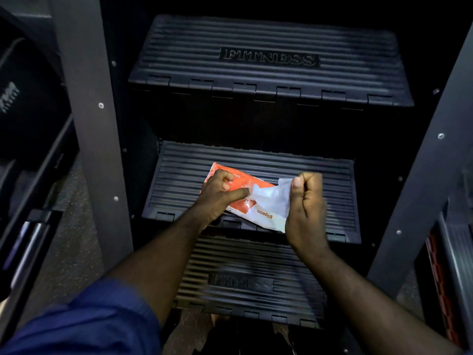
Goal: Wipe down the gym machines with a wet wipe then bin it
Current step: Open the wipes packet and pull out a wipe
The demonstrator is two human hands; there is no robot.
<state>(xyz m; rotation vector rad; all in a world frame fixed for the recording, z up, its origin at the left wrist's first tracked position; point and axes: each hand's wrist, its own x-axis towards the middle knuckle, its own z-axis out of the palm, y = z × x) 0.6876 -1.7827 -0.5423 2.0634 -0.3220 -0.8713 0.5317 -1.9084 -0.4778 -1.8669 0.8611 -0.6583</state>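
An orange and white wet-wipe packet [258, 213] lies on the middle ribbed black step [332, 180] of a stair-climber machine. My left hand [220, 193] presses the packet down, its forefinger stretched across the packet's opening and the other fingers curled on the packet's left end. My right hand [305, 203] pinches a white wet wipe [275, 198] between thumb and fingers. The wipe is partly out of the packet and stretches from the opening to my right hand.
A higher step [271, 37] marked FITNESS lies beyond, and a lower step [243, 275] is near my body. Grey metal side frames [94, 139] stand left and right of the steps. Another dark machine [28, 129] is at the far left. Speckled floor shows at the lower left.
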